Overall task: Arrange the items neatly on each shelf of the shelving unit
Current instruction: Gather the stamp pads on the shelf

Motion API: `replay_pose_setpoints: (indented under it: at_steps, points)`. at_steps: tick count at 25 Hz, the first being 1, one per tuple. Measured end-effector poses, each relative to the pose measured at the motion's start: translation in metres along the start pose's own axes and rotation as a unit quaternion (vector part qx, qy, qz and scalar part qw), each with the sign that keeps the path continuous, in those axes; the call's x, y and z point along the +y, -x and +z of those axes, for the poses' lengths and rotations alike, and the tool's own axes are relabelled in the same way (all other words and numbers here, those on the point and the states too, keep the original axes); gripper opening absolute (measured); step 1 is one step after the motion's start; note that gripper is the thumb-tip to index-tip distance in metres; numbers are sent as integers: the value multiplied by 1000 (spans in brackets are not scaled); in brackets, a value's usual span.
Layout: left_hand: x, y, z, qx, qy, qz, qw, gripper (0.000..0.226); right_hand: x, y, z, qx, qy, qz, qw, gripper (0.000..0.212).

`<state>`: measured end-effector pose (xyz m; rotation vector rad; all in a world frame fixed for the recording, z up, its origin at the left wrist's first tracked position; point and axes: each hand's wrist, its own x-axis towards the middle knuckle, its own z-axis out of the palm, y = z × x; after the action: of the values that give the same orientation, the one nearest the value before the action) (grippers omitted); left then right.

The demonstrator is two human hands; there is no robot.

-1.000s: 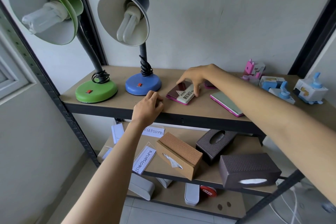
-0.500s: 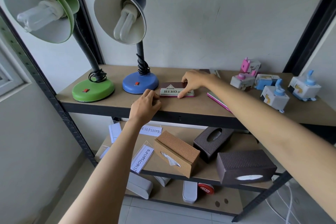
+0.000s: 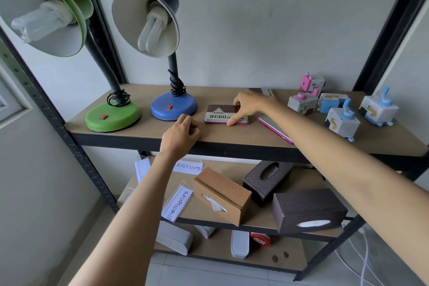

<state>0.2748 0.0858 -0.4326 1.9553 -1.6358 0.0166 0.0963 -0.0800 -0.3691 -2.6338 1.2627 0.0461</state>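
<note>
A maroon and cream "HERO" stamp-pad tin lies flat on the top shelf, just right of the blue desk lamp's base. My right hand pinches the tin's right half, thumb at its back edge and index finger on its front edge. My left hand rests on the shelf's front edge with fingers curled and holds nothing. A green desk lamp stands at the left. A flat pink-edged case lies askew under my right forearm.
Several small pink and blue-white boxed gadgets are scattered at the top shelf's right. The middle shelf holds a tan tissue box, two dark brown ones and handwritten signs. White objects and a red lid lie on the bottom shelf.
My right hand has turned the HERO tin from a slanted position to square with the shelf front and slid it left toward the blue lamp. My left hand stayed put.
</note>
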Motion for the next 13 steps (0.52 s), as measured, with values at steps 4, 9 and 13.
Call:
replay_pose_setpoints:
  at_steps: [4,9,13]
  points:
    - [1,0,0,-2,-1,2,1000,15,0,2,0,-3,-5,14,1000,99]
    - [1,1,0,1,-2,-6,1000,15,12,3,-3,72,-80,50,993,80]
    - [1,0,0,-3,-2,-11,1000,15,40,-2,-17,141,9,93,986,29]
